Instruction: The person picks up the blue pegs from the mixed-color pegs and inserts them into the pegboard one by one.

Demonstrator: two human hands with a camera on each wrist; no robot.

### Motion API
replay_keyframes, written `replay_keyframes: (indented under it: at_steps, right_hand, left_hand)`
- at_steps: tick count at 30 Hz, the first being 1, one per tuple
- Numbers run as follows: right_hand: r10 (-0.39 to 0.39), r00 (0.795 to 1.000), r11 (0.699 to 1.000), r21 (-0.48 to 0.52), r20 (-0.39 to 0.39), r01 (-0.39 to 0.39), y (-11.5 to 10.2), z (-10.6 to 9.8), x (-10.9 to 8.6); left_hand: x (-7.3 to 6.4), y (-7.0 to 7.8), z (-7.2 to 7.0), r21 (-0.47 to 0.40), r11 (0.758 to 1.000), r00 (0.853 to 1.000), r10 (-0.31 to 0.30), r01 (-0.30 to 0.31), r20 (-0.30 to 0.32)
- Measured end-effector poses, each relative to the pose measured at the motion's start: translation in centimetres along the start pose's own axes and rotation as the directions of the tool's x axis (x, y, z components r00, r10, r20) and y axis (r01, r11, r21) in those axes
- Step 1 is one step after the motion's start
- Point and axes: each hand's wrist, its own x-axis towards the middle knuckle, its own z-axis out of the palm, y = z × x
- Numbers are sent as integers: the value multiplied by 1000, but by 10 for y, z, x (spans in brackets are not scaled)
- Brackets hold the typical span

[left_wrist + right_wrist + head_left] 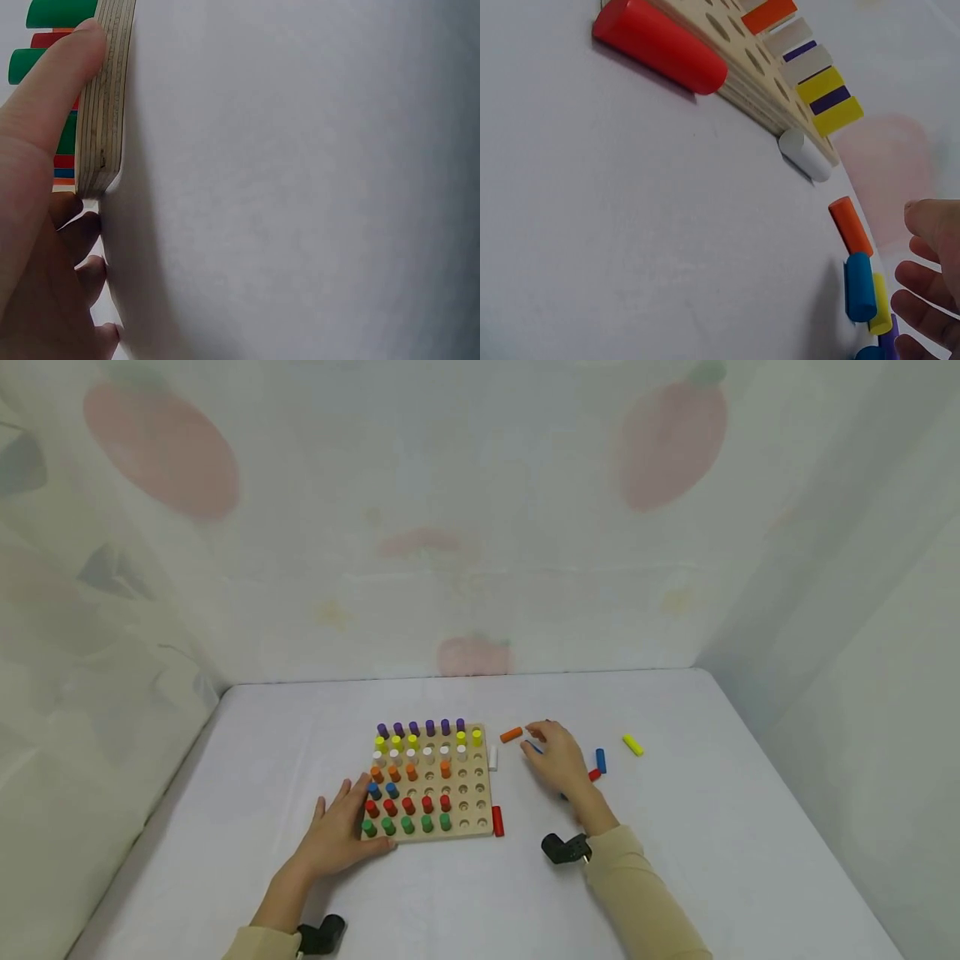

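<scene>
A wooden pegboard (480, 789) lies on the table, with rows of purple, yellow, white, orange, blue, red and green pegs, and several bare holes towards its right. My left hand (337, 835) rests at its near left corner, fingers spread along the left side. In the left wrist view, the thumb (52, 82) lies against the board's front edge. My right hand (558, 760) hovers right of the board, fingers loosely bent above a loose blue peg (534, 747). In the right wrist view, a gap separates the fingers (922, 307) from that blue peg (860, 287).
Close to the board's right side lie a white peg (492, 758) and a red peg (498, 821). An orange peg (512, 735) is left of my right hand. Beyond that hand lie another blue peg (601, 760), a red peg (595, 775) and a yellow peg (633, 744).
</scene>
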Motion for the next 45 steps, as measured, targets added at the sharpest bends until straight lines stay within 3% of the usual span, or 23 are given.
replay_keyframes:
  at_steps: [14,29,45]
  right_hand:
    - [-24,1000,996,-86,-14,22,13,5,0]
    - [47,999,984,-173,15,-44,12,10,1]
    - [71,997,982,-173,-1,-70,12,12,1]
  left_hand:
    - [1,0,0,2,1000,1000,-10,10,2]
    - [2,-3,2,3,1000,1000,-10,10,-2]
    - [1,-1,1,14,1000,1000,-11,11,-1]
